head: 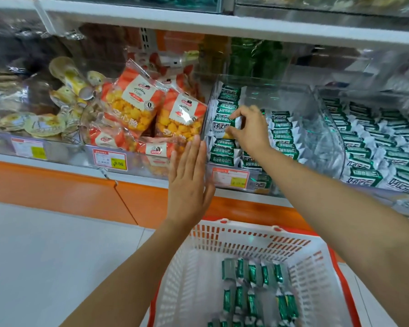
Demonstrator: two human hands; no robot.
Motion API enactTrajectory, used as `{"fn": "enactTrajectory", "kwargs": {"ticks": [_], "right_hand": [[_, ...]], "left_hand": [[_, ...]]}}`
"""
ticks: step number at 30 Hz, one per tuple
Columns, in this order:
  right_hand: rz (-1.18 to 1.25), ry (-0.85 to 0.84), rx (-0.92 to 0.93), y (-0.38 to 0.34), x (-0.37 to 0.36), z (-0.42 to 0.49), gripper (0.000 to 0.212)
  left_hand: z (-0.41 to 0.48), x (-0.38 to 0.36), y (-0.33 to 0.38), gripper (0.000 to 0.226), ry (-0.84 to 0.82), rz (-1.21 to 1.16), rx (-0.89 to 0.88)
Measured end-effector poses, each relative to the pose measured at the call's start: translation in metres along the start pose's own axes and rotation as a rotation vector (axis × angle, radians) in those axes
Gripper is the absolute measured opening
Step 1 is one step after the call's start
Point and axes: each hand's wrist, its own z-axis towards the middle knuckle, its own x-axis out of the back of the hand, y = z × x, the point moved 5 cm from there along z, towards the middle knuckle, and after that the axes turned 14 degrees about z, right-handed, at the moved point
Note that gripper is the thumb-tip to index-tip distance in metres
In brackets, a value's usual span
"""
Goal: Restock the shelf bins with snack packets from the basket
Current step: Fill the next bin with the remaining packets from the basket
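Several green-and-white snack packets (pixel 253 277) lie in the white basket (pixel 241 234), nearest the viewer. Above it, the left hand (pixel 189 182) is flat, fingers straight, against the front corner of a clear shelf bin (pixel 316 128). Further in, the right hand (pixel 250 131) pinches a held packet (pixel 232 125) among the rows inside that bin. Placing seems under way; next comes letting go, then reaching down to the basket.

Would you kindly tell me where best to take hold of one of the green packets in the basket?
Probably pinch the top edge of a packet, coming straight down. They stand on edge in close rows, so mainly their upper edges are free, and the basket walls block a sideways reach.
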Motion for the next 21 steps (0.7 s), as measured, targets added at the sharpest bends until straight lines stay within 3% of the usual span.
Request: {"fn": "enactTrajectory", "kwargs": {"ticks": [10,16,21], "right_hand": [[-0.076,-0.064,0.007,-0.023,0.023,-0.021,0.047],[0.113,-0.083,0.244,-0.055,0.038,-0.071,0.017],[0.24,-0.141,0.337,-0.069,0.025,-0.145,0.009]], "left_hand": [[0.001,0.014,-0.001,0.062,-0.17,0.059,0.002],[-0.02,0.04,0.004,0.064,-0.226,0.059,0.016],[-0.076,0.041,0.008,0.061,-0.292,0.01,0.045]]}}
